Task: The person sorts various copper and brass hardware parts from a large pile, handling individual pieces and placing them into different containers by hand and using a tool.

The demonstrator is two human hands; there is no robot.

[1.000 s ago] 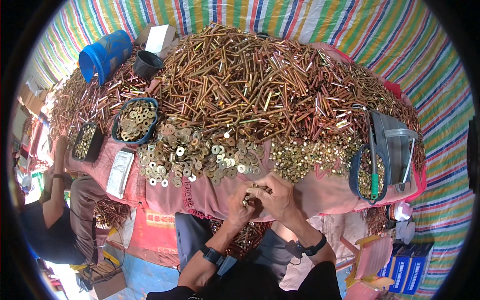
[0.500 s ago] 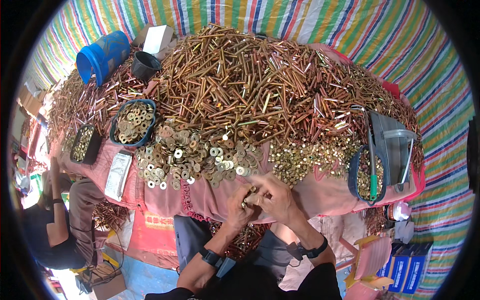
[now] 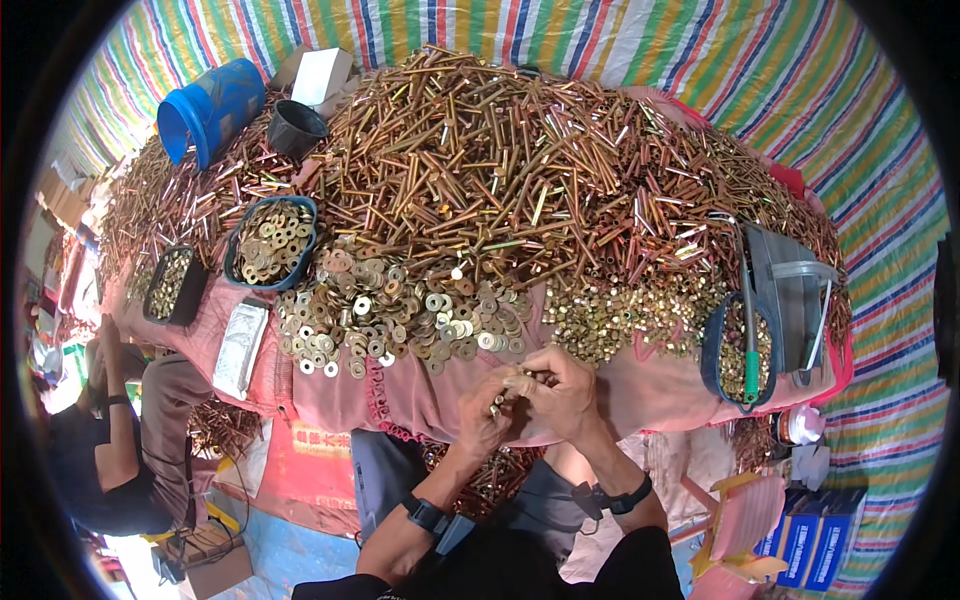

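Note:
My left hand [image 3: 484, 410] is closed around a few brass-coloured bolts [image 3: 497, 404], whose ends poke out between its fingers. Against it, my right hand [image 3: 562, 392] pinches at a bolt end near the left fingertips; a small part between its fingers is mostly hidden. Both hands meet just above the near edge of a pink cloth [image 3: 640, 395]. Beyond them lie loose flat washers [image 3: 400, 315] to the left and a spread of small brass-coloured nuts [image 3: 625, 320] to the right. Farther back rises a big heap of long metal bolts [image 3: 480, 170].
A blue tub of washers [image 3: 313, 262], a black tray [image 3: 193, 300] and a silver packet [image 3: 240, 350] stand left. On the right are a nut tub [image 3: 711, 360], a green-handled tool [image 3: 751, 375] and a grey dustpan [image 3: 790, 270]. A blue bucket [image 3: 190, 105] lies back left; another person [image 3: 115, 460] sits far left.
My right hand has closed from a blurred, spread pose into a pinch beside the left. The left keeps its hold on the bolts. The whole view has shifted slightly.

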